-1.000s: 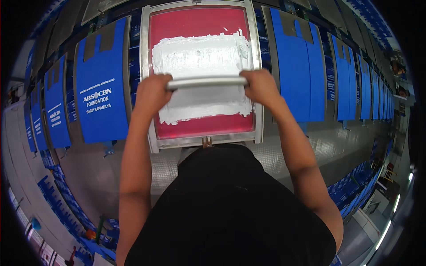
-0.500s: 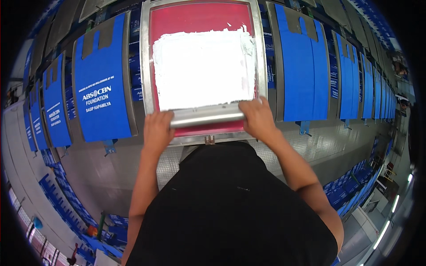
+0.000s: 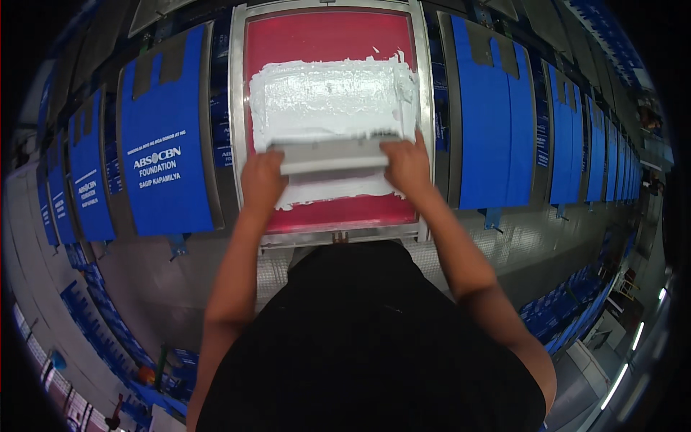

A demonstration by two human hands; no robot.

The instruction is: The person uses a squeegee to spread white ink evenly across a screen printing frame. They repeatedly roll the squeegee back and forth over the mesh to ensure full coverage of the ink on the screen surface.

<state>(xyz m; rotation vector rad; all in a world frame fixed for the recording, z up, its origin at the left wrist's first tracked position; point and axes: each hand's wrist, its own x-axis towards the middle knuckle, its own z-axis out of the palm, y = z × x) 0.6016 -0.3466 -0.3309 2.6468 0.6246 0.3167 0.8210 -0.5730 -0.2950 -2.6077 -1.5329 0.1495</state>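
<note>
A metal squeegee (image 3: 335, 158) lies crosswise over a framed printing screen (image 3: 324, 36) with red mesh. Around its left end my left hand (image 3: 264, 176) is closed, and the right end is gripped by my right hand (image 3: 405, 165). Thick white ink (image 3: 331, 93) covers the mesh beyond the squeegee, its surface rough and wet. A thinner white band shows on the near side, and below it a strip of red mesh. The squeegee's lower edge is hidden and slightly blurred. My right hand is close beside the frame's right rail.
Blue fabric panels on grey boards stand in a row to both sides, the nearest being a printed left panel (image 3: 160, 137) and a plain right panel (image 3: 495, 119). A metal hinge or clip (image 3: 340, 237) sits at the frame's near edge. More blue panels hang behind me.
Both hands have moved the squeegee away from me, from the screen's near end toward its middle. White ink now shows on the near side of it.
</note>
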